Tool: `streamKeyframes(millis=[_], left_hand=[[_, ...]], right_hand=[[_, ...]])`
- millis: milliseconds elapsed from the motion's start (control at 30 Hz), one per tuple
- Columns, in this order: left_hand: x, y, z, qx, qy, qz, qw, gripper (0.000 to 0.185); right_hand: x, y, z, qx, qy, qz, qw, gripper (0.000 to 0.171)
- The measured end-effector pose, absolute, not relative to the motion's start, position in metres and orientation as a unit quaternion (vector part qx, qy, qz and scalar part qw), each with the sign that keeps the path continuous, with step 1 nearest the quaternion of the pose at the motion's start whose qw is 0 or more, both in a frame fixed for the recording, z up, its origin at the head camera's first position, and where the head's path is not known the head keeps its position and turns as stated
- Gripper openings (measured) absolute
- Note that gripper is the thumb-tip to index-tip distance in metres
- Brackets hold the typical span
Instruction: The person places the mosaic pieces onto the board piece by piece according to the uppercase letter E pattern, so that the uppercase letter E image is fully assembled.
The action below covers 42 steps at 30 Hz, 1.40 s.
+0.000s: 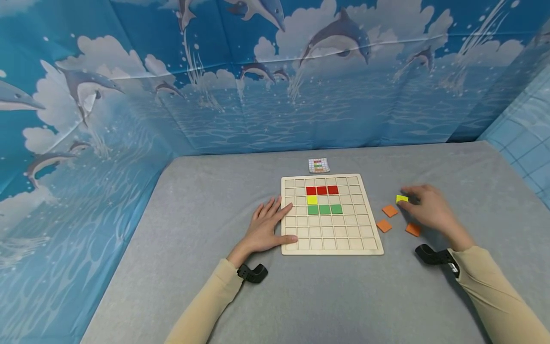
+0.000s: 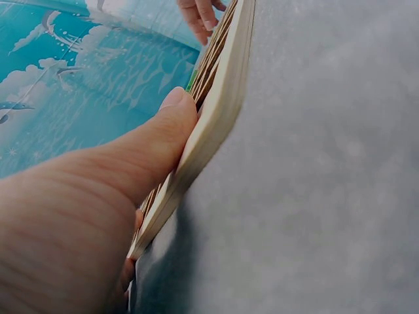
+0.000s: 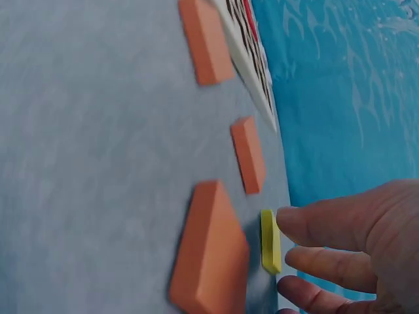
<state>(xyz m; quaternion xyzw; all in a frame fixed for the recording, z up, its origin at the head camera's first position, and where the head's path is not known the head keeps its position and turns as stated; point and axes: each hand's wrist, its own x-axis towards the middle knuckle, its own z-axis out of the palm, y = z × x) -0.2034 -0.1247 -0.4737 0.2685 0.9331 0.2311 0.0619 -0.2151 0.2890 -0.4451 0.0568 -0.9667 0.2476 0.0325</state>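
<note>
Fingers splayed, my left hand (image 1: 263, 231) rests on the left edge of a pale wooden gridded board (image 1: 339, 231) on the grey cloth-covered tabletop (image 1: 322, 306), gripping nothing. Past the board's right edge, toward the tabletop's right edge, my right hand (image 1: 431, 209) is bent into a narrow pinch, thumb and fingers curled about a small yellow square tile (image 1: 401, 198); whether it is lifted, I cannot tell. Held only by its rim, it could slip; a dipping palm could nudge the closest of three orange square tiles (image 1: 390, 211). A push from my left hand might jar the board, unsettling its red square tiles (image 1: 322, 190), second yellow tile (image 1: 312, 199) and green square tiles (image 1: 325, 209). Only the head view shows those rows whole; the right wrist view brings out the pinched tile's thickness, the left wrist view the board's side below my thumb.
</note>
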Motion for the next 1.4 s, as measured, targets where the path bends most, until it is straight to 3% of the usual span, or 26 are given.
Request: streamKeyframes(millis=[667, 1000, 1167, 1400], left_hand=[[-0.203, -0.124, -0.470, 0.266, 0.934, 0.230, 0.065, 0.087], [-0.203, -0.123, -0.471, 0.265, 0.934, 0.232, 0.066, 0.086], [-0.203, -0.123, -0.471, 0.266, 0.933, 0.233, 0.063, 0.086], [-0.202, -0.122, -0.473, 0.268, 0.934, 0.229, 0.062, 0.087]], right_hand=[[-0.210, 0.287, -0.447, 0.029, -0.961, 0.273, 0.033, 0.029], [-0.205, 0.272, -0.444, 0.058, -0.945, 0.309, 0.090, 0.018], [-0.202, 0.244, -0.439, 0.093, -0.931, 0.345, 0.076, 0.016], [-0.203, 0.196, -0.441, 0.155, -0.904, 0.398, 0.010, 0.010]])
